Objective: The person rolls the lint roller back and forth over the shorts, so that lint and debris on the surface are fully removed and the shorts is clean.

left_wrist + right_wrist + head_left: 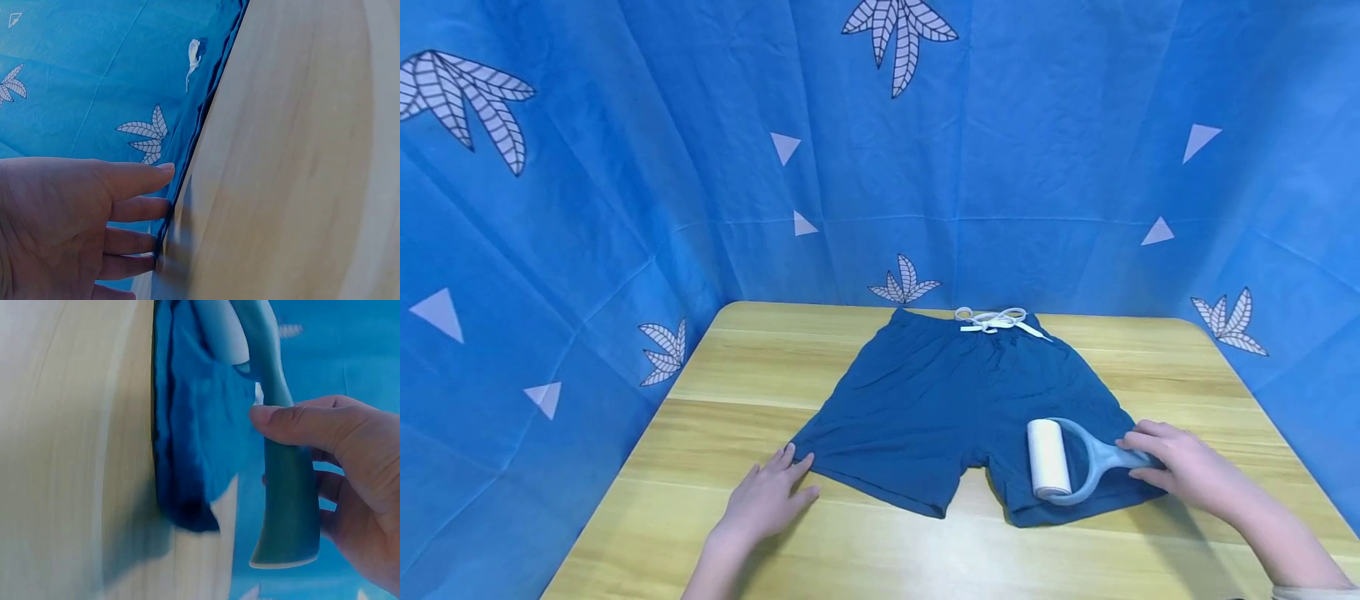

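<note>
Dark blue shorts (pixel 910 408) lie spread flat on the wooden table, waistband at the far side, with a white drawstring (pixel 992 320) tied in a bow. My right hand (pixel 1183 462) grips the blue-grey handle of a lint roller (pixel 1093 458), thumb and fingers around it in the right wrist view. The white roll (pixel 1048 458) rests over the leg on the right. At the outer hem corner of the other leg, my left hand (pixel 767 497) touches the fabric with its fingers extended, as the left wrist view (pixel 62 219) also shows.
The light wooden table (pixel 925 558) has rounded far corners. Blue curtains (pixel 1037 150) printed with leaves and triangles hang behind it and along both sides, close to the table's edges.
</note>
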The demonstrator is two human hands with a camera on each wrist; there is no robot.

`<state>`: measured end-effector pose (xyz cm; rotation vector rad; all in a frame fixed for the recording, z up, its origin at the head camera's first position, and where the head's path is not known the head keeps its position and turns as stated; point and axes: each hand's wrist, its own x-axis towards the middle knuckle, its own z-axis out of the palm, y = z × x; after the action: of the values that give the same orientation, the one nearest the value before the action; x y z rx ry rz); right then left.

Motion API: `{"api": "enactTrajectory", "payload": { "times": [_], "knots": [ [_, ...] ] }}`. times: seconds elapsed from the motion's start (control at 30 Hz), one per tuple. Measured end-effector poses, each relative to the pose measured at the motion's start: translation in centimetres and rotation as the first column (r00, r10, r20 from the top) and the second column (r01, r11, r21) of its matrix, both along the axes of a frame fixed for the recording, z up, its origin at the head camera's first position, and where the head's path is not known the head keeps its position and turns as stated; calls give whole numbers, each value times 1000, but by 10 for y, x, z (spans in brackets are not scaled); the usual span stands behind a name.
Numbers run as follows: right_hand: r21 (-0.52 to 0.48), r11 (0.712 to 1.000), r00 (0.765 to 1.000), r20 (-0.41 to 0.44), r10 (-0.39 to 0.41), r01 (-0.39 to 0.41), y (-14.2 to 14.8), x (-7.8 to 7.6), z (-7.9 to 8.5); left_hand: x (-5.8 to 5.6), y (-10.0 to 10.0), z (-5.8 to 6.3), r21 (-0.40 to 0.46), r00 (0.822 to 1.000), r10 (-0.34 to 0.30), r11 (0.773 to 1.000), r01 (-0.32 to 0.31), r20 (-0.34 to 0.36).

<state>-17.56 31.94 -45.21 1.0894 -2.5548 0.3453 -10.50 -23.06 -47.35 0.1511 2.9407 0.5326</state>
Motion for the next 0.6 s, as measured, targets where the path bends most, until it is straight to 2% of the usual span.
{"api": "enactTrajectory", "payload": {
  "times": [0.17, 0.3, 0.37, 0.5, 0.6],
  "knots": [
    [1, 997, 997, -5, -73, 73, 29, 7, 0, 1, 0, 4, 0, 1000, 3, 1000, -3, 4],
    [9, 989, 988, 30, -149, 149, 53, 16, 0, 1, 0, 5, -4, 1000, 2, 1000, -2, 2],
    [35, 977, 976, 58, -211, 209, 65, 21, -1, 0, 0, 5, -7, 1000, 0, 1000, 0, 0],
    [81, 936, 934, 74, -349, 343, 85, 33, -2, 0, 1, 4, -14, 1000, -4, 1000, 4, -2],
    [45, 922, 921, 41, -387, 386, 101, 40, -6, -1, 2, 4, -11, 1000, -6, 1000, 6, 2]
  ]
}}
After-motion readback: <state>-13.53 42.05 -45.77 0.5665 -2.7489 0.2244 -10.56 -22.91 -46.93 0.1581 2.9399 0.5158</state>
